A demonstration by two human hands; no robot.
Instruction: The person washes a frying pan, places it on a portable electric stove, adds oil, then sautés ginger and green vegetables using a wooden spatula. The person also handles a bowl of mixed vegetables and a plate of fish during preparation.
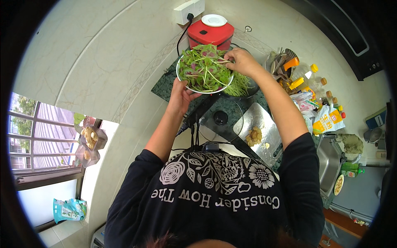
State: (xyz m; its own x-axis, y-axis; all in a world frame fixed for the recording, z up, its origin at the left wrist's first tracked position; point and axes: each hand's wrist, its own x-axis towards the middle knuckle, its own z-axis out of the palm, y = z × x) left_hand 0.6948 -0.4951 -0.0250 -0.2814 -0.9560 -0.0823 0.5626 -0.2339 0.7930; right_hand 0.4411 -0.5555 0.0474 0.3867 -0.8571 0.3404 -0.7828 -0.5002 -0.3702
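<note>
My left hand (182, 96) holds the lower left rim of a white bowl (208, 92) from below, thumb over the edge. Green leaves with purple-red centres, likely amaranth greens (203, 69), are heaped in the bowl. At the bowl's right side, the fingers of my right hand (243, 62) pinch pale stems of the greens. Thin green stems (238, 85) lie in a dark pan (248, 95) behind and right of the bowl, which partly hides the pan. Nearer to me rests a glass lid (206, 136) with a black knob (220, 117).
A metal cutting board (273, 152) bears a pile of yellowish slices (254, 136). Behind the bowl stands a red appliance (211, 32) with a white dish (214, 20) on top. Utensils (282, 63), bottles (314, 68) and seasoning bags (328, 121) crowd the right side, before a steel sink (328, 155).
</note>
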